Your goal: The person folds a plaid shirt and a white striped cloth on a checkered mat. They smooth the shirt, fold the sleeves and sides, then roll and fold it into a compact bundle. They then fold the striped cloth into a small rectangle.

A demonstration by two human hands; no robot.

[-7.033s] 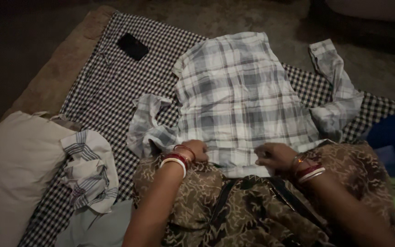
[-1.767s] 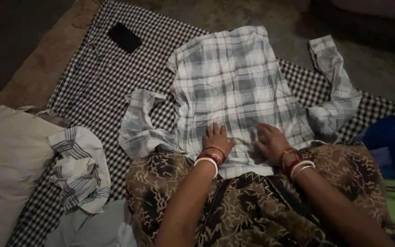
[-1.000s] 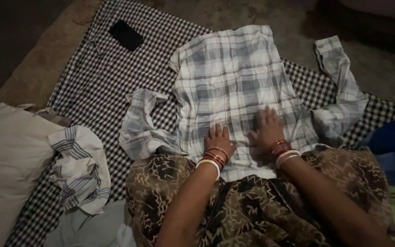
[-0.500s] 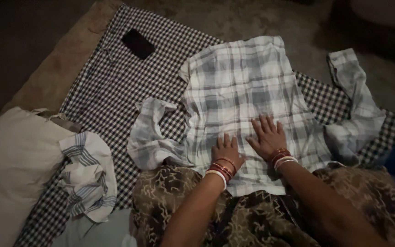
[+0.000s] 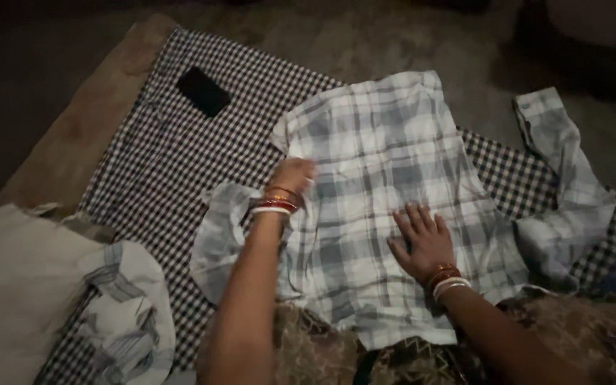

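Grey-white plaid shirt (image 5: 386,192) lies spread flat on a black-and-white checked cloth (image 5: 180,164), body smoothed out, both sleeves thrown outward. Right hand (image 5: 422,242) rests palm-down on the lower middle of the shirt, fingers (image 5: 415,217) spread apart and flat on the fabric, not gripping. Left hand (image 5: 292,175) sits at the shirt's left edge, near the armpit where the left sleeve (image 5: 222,235) joins; its fingers are curled, cannot tell if they pinch fabric. Right sleeve (image 5: 565,192) lies crumpled well off to the right. Black phone (image 5: 203,91) lies on the cloth, upper left, apart from the shirt. Striped garment (image 5: 126,314) on a pale pillow (image 5: 16,285) at lower left.
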